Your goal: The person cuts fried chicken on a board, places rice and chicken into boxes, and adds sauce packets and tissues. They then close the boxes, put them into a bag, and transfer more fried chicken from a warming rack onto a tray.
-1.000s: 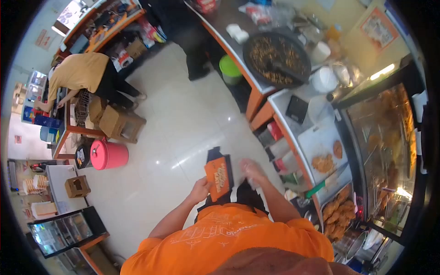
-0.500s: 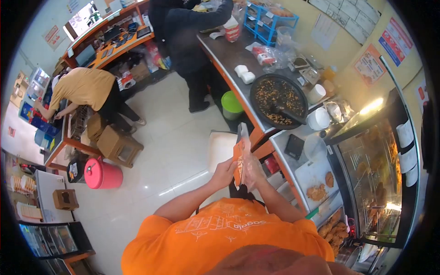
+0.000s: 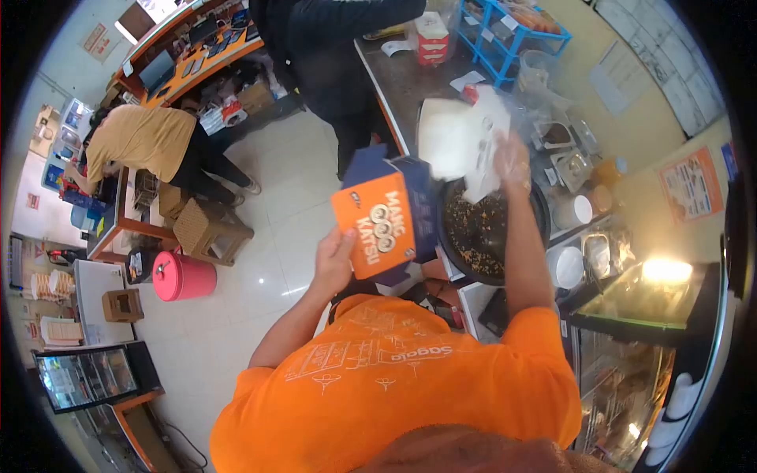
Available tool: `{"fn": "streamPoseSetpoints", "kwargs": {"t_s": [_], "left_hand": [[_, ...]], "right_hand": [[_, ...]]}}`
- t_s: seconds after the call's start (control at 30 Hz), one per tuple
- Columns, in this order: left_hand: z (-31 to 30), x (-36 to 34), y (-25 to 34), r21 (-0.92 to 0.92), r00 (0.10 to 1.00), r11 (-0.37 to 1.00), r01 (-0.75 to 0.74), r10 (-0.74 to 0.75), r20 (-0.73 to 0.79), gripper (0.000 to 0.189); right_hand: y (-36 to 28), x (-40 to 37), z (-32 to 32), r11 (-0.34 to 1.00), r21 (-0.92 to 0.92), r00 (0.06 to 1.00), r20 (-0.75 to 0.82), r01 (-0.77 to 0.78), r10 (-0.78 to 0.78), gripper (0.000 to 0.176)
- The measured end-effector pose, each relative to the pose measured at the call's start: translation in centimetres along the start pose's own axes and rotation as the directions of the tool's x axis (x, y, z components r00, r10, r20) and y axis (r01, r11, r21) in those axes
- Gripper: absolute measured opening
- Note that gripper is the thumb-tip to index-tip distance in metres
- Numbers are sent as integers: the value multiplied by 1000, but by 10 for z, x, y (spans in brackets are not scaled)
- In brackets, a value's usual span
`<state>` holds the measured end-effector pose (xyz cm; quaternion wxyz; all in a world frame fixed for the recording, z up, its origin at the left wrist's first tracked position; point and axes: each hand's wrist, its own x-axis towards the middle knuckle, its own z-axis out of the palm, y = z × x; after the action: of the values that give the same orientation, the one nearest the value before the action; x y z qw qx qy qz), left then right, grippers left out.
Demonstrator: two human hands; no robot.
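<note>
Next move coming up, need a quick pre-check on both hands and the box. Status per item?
1. Left hand has the orange box: ok, gripped at its left edge.
2. Box closed: not ok, navy flaps stick out.
3. Right hand grip on the white sheet: cannot tell, blurred at the sheet's right side.
4. Sheet off the black pan: cannot tell, they overlap in view and contact isn't clear.
5. Right hand apart from the dark-clothed person: ok, a wide gap shows between them.
</note>
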<state>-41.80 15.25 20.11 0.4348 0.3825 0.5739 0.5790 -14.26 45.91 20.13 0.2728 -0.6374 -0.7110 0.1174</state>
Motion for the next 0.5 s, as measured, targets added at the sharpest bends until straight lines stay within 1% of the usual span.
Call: {"fn": "streamPoseSetpoints", "kwargs": {"t_s": [0.03, 0.1, 0.17, 0.2, 0.27, 0.3, 0.37, 0.4, 0.43, 0.47, 0.5], "left_hand": [[-7, 9, 6, 28, 1000, 1000, 12, -11, -24, 34], [-21, 32, 2, 46, 997, 998, 49, -46, -57, 34], [-35, 63, -11, 32, 994, 995, 92, -90, -65, 35], [-38, 82, -10, -11, 994, 997, 72, -73, -80, 35], [-45, 128, -17, 3, 993, 1000, -4, 4, -116, 37], [-48, 147, -21, 9, 991, 999, -32, 33, -129, 39], [-40, 191, -19, -111, 977, 989, -93, 69, -202, 44], [-37, 215, -15, -170, 968, 977, -132, 90, -233, 48], [-40, 240, -3, -123, 989, 990, -63, 46, -140, 52], [-44, 259, 12, -71, 999, 997, 2, -6, -50, 58], [-44, 280, 15, -30, 1000, 999, 12, -11, 3, 60]], "right_hand": [[0, 32, -1, 999, -50, 1000, 11, 19, -18, 41], [18, 102, 15, 936, -264, 965, 183, 233, -189, 42], [53, 164, 51, 904, -222, 930, 129, 365, -344, 43], [46, 174, 54, 886, -282, 929, 166, 367, -332, 40], [13, 199, 46, 836, -406, 927, 219, 370, -304, 36], [-7, 198, 49, 864, -361, 936, 152, 351, -317, 30], [-55, 181, 62, 912, -270, 949, 13, 308, -316, 20], [-62, 173, 81, 714, -427, 832, 310, 554, -460, 21], [-27, 167, 160, 571, -613, 838, 406, 546, -365, 20], [-20, 148, 185, 773, -72, 712, 450, 631, -539, 24], [-38, 132, 193, 915, -46, 731, 618, 401, -290, 34]]}}
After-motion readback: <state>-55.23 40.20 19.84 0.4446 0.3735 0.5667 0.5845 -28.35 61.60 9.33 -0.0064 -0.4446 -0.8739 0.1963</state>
